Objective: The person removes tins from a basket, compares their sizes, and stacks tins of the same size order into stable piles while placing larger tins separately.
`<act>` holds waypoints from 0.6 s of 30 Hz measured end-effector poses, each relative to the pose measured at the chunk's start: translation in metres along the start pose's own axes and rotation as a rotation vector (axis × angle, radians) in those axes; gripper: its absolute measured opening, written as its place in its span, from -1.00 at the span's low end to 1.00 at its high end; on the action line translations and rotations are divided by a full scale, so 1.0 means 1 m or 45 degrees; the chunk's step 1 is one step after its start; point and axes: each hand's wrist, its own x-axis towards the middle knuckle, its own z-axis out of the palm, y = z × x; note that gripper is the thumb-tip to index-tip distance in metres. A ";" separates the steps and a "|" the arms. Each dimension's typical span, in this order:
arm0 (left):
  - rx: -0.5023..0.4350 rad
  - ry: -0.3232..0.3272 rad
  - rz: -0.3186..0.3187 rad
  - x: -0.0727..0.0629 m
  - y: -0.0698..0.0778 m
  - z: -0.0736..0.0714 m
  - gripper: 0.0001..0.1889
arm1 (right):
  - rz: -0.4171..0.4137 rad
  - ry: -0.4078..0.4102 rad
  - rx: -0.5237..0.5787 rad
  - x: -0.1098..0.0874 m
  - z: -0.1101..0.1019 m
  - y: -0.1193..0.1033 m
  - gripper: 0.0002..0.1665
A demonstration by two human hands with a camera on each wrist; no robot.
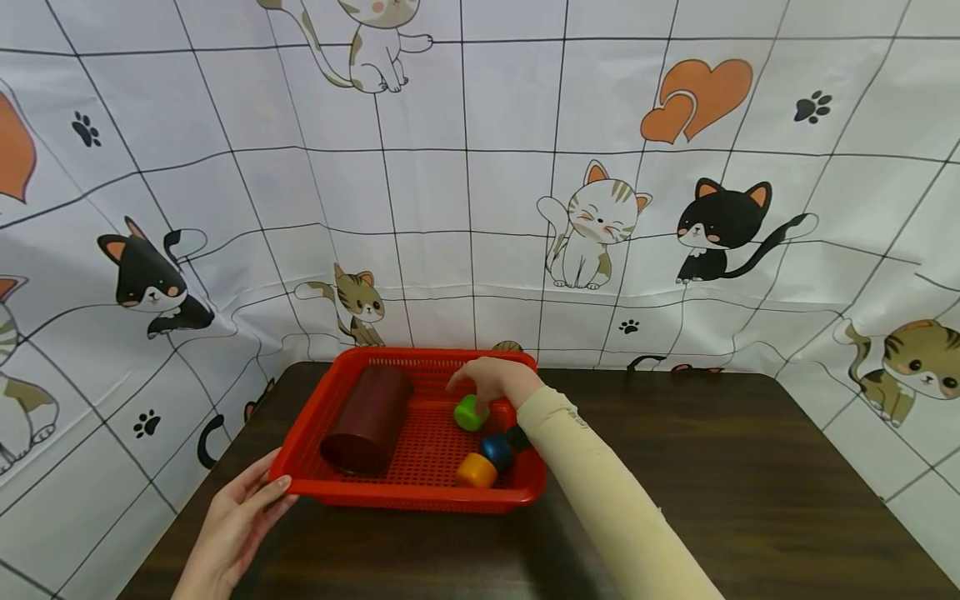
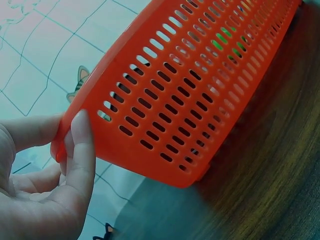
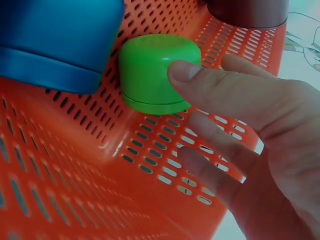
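Note:
My left hand (image 1: 243,515) grips the front-left corner of a red plastic basket (image 1: 405,497), thumb and fingers pinching its rim. Inside the basket, my right hand (image 1: 498,379) is at a small green cap (image 1: 470,414) with a rounded top. In the right wrist view, the thumb overlaps the side of the green cap (image 3: 145,70), while the other fingers stand spread and loosely bent beside it. A blue cap (image 1: 497,452), an orange cap (image 1: 476,472) and a dark piece (image 1: 517,438) sit nearer the front right. At the left lies a brown cylinder (image 1: 371,417) on its side.
The basket stands on a dark wooden table (image 1: 720,483), toward its back left. Behind and at both sides hangs a white sheet (image 1: 510,200) with grid lines and printed cats. A pale yellow sleeve (image 1: 600,492) reaches across the basket's right rim.

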 end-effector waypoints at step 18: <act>0.014 0.020 -0.040 0.000 0.001 0.000 -0.63 | 0.171 -0.097 0.033 0.000 0.012 -0.002 -0.21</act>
